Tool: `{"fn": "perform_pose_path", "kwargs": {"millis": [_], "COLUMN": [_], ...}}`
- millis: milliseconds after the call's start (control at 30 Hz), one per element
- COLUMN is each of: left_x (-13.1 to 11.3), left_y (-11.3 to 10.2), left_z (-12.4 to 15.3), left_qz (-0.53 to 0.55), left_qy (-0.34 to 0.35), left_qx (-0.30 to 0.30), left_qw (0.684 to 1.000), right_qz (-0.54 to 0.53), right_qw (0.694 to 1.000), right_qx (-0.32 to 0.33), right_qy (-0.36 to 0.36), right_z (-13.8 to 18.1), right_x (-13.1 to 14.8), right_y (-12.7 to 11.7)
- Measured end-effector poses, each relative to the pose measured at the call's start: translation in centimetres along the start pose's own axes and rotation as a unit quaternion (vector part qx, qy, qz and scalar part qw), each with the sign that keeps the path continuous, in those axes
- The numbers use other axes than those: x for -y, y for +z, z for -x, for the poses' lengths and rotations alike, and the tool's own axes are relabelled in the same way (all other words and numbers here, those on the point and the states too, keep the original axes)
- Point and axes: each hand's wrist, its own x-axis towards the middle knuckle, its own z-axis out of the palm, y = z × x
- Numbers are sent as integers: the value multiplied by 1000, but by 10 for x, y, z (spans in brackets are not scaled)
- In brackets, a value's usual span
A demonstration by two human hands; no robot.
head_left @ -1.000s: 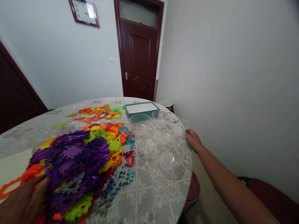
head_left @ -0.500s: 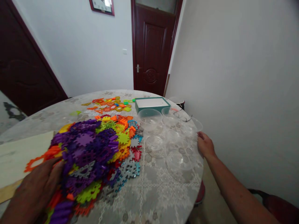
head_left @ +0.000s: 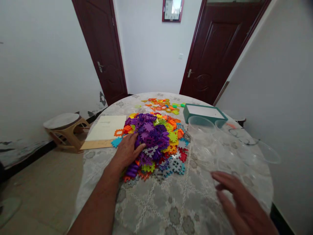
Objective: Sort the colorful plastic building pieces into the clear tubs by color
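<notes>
A heap of interlocking plastic gear-shaped pieces, mostly purple with lime, orange, yellow, red and grey ones, lies mid-table. My left hand rests on the heap's left side, fingers stretched out over the purple pieces and thumb apart; its fingertips are partly hidden. A blue piece lies left of that hand. My right hand, slightly blurred, hovers over the right front of the table with thumb and fingers apart and holds nothing. Several clear plastic bowls stand beyond it.
Behind the bowls sits a green box with a white inside. More orange and yellow pieces lie scattered farther back. A cream sheet covers part of the left edge. Dark thin-framed glasses lie among the bowls. A stool stands left.
My right hand has left the table's right edge beside the bowls and come nearer, fingers apart. My left hand remains at the heap's left side. The view has swung left.
</notes>
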Motion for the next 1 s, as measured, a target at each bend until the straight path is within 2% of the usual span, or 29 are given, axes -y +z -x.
{"fn": "perform_pose_path", "kwargs": {"millis": [33,133,200,300,433,633,833,1000], "left_x": [-2,-5,-6,-5,0,2,3,1], "left_y": [2,8,10,10,7,4,4,2], "left_z": [0,-1,-4,-8,-10,-11,-7,2], "left_qz": [-2,-5,-3,18,82,121,93,84], "left_qy": [4,12,14,20,21,-13,-13,19], "left_qx": [-11,-42,-51,-42,-32,-58,-71,-69], "left_qw": [1000,999,999,999,996,991,993,994], "right_qz": [6,13,48,93,119,144,170,188], "right_qw": [997,975,961,950,947,957,972,979], "right_qx": [54,126,165,205,216,166,90,36], "right_qy": [-55,-185,-219,-217,-204,-189,-137,-73], "right_z": [-18,-72,-101,-132,-157,-185,-204,-203], "right_x": [26,76,88,92,91,82,51,24], "right_y": [24,93,128,160,178,191,199,204]}}
